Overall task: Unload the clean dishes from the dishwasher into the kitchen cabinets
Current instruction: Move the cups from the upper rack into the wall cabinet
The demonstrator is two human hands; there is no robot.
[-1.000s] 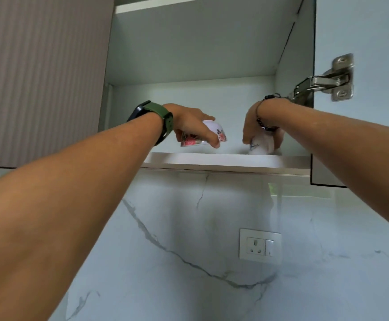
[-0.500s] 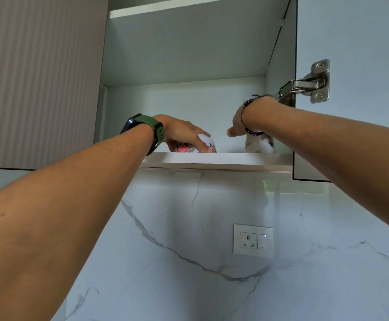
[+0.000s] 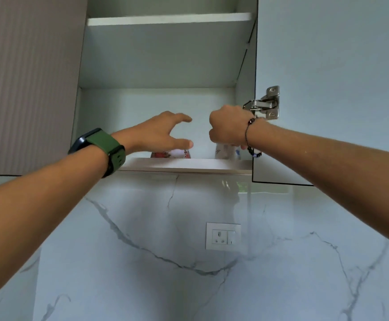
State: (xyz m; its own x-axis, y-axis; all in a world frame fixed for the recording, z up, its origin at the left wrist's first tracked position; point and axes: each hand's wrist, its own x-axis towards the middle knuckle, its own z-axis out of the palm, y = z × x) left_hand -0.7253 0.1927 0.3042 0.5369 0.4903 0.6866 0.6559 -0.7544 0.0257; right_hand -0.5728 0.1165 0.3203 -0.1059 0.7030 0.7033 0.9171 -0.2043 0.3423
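A marble wall (image 3: 142, 262) fills the lower view, a socket (image 3: 223, 236) set in it. Above hangs the open cabinet (image 3: 165, 54), its door (image 3: 327, 66) swung right on a hinge (image 3: 266, 103). The left hand (image 3: 160, 133), watch (image 3: 101, 149) at the wrist, has its fingers spread and released above a floral cup (image 3: 172, 154) on the bottom shelf (image 3: 184, 163), just clear of it. The right hand (image 3: 229, 126), wearing a bracelet (image 3: 249, 137), curls over a white cup (image 3: 227, 152) beside the first; the fingers are hidden, so whether they grip it cannot be told.
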